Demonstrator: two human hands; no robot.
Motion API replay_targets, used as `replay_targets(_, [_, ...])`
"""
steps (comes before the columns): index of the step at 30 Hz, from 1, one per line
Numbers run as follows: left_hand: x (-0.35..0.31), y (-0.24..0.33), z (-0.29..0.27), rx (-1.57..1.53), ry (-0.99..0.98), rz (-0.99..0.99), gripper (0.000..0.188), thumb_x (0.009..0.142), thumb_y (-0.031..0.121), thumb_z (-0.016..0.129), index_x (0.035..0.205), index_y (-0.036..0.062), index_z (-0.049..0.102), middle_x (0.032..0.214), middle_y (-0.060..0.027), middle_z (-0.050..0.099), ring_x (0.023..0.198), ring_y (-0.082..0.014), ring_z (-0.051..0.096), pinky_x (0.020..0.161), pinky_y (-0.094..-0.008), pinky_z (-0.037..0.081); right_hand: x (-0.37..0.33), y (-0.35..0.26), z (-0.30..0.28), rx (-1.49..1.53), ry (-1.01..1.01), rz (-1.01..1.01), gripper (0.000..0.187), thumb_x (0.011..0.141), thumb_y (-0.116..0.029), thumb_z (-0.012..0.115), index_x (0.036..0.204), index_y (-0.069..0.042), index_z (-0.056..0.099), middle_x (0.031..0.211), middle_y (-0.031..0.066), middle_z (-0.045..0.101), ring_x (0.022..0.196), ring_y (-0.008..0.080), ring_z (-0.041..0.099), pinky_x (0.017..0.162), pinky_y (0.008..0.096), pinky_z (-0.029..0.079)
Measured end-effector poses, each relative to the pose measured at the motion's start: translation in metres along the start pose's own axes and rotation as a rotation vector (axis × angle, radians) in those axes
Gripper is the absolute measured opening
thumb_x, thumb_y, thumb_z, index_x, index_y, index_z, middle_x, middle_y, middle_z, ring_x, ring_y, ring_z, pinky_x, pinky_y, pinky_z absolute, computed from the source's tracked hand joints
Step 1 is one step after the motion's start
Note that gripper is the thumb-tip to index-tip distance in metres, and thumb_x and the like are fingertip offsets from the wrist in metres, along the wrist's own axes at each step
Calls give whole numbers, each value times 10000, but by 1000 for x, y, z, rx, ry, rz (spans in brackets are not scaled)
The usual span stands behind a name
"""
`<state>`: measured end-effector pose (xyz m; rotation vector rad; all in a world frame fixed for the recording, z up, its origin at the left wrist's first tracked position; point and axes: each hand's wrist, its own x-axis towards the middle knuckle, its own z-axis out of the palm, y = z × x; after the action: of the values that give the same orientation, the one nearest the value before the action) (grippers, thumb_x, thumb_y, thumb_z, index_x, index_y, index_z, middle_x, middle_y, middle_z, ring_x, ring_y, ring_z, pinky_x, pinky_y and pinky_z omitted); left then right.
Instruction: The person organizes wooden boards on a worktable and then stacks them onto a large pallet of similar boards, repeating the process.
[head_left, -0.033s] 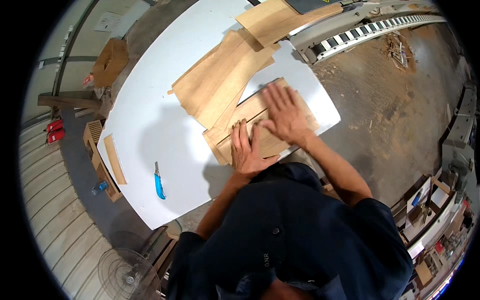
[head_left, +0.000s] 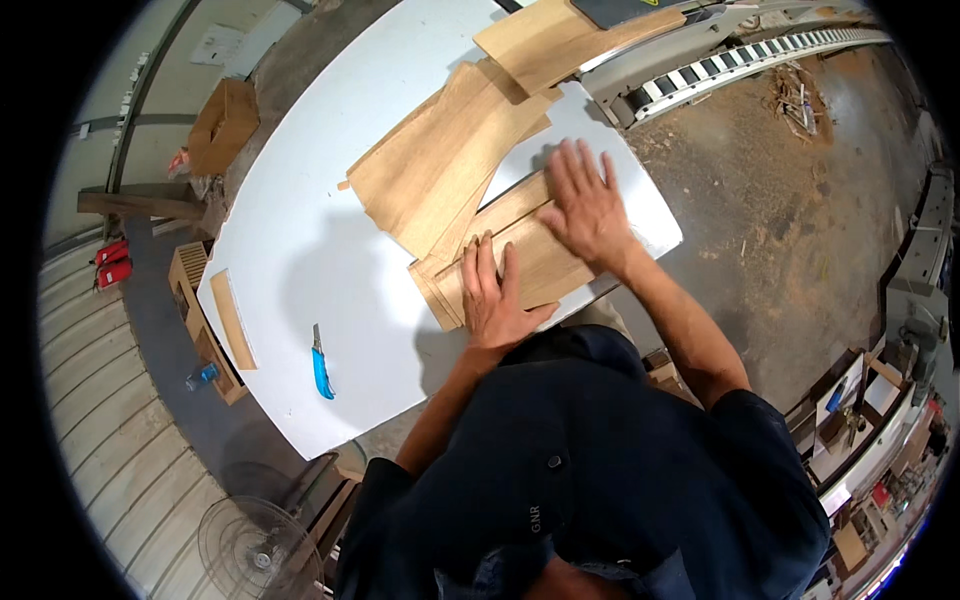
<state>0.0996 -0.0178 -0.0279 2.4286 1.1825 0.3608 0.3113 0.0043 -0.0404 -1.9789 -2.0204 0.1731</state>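
Light brown wooden boards (head_left: 545,262) lie side by side or overlapping on the white table in front of me, with a dark gap running lengthwise between them. My left hand (head_left: 492,300) rests on their left part, fingers stretched out over the wood. At their right end is my right hand (head_left: 592,215), fingers spread and slightly blurred; whether the palm presses on the board or its end, I cannot tell. Just beyond, a fanned stack of wider wooden boards (head_left: 430,160) touches or overlaps the left corner of the ones under my hands.
On the white table (head_left: 300,180), a blue-handled utility knife (head_left: 321,372) and a narrow wood strip (head_left: 233,320) lie to the left. More boards (head_left: 540,45) sit at the far edge beside a machine with a roller track (head_left: 740,65). A fan (head_left: 260,558) stands lower left.
My right hand has moved right and slightly away from me, to the boards' right end. That end now reaches less far right. My left hand stays in nearly the same place.
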Motion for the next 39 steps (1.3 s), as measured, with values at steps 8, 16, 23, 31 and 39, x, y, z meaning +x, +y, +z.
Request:
replay_targets(8, [87, -47, -38, 131, 178, -42, 1065, 617, 497, 832, 1449, 52, 338, 1462, -363, 160, 1351, -544, 147, 1091, -660, 145, -1, 52, -10, 184, 215, 153, 635, 946, -357, 533, 1364, 93, 373, 1395, 284, 412, 1280, 447, 400, 1093, 528, 287])
replay_targets(16, [165, -79, -68, 361, -279, -193, 1225, 530, 450, 816, 1517, 114, 173, 1418, -373, 235, 1334, -497, 226, 1082, -574, 196, -65, 21, -18, 322, 225, 371, 578, 905, -286, 608, 1324, 78, 448, 1386, 268, 426, 1271, 427, 409, 1096, 481, 302])
replay_targets(23, [110, -67, -88, 328, -228, 45, 1145, 529, 397, 799, 1492, 100, 256, 1363, -337, 266, 1252, -461, 273, 1042, -554, 220, -93, 36, -24, 388, 301, 435, 535, 935, -302, 568, 1314, 62, 470, 1343, 259, 482, 1241, 405, 455, 1052, 445, 365])
replay_targets(31, [31, -13, -44, 143, -192, 236, 1141, 519, 394, 849, 1467, 72, 301, 1365, -338, 244, 1260, -483, 244, 1059, -567, 197, -93, 7, -39, 447, 453, 313, 493, 903, -195, 615, 1327, 14, 478, 1341, 231, 495, 1224, 383, 487, 1018, 423, 410])
replay_targets(39, [12, -21, -48, 145, -130, 181, 1145, 553, 465, 871, 1459, 47, 310, 1390, -337, 235, 1268, -495, 254, 1066, -587, 186, -42, -60, -32, 493, 250, -212, 589, 888, -373, 586, 1297, 38, 487, 1371, 220, 464, 1272, 397, 432, 1087, 493, 325])
